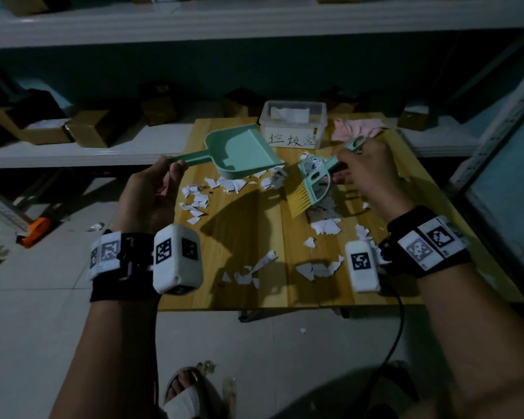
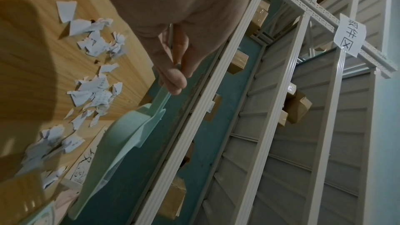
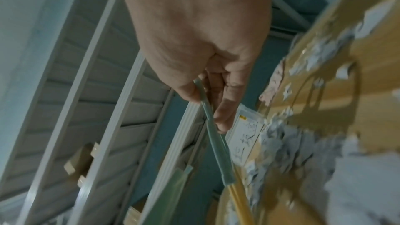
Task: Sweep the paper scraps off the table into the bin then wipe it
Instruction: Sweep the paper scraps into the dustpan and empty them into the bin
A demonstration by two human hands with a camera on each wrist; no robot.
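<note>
Mint plastic dustpan and brush in hand, scraps unswept across the wooden table.

Left hand [image 1: 152,192] fingers pinch the dustpan [image 1: 242,151] handle tip, its lip tilted down near the far edge; right hand [image 1: 366,170] is curled round the brush [image 1: 310,189] handle, yellow bristles among the paper scraps [image 1: 224,184]. Such a light pinch could let the pan swivel under a push, so scraps slide beneath its lip. Scraps by the near edge [image 1: 248,275] risk going over onto the floor. The bin [image 1: 294,124] sits at the far edge, the pink cloth [image 1: 354,128] beside it.
</note>
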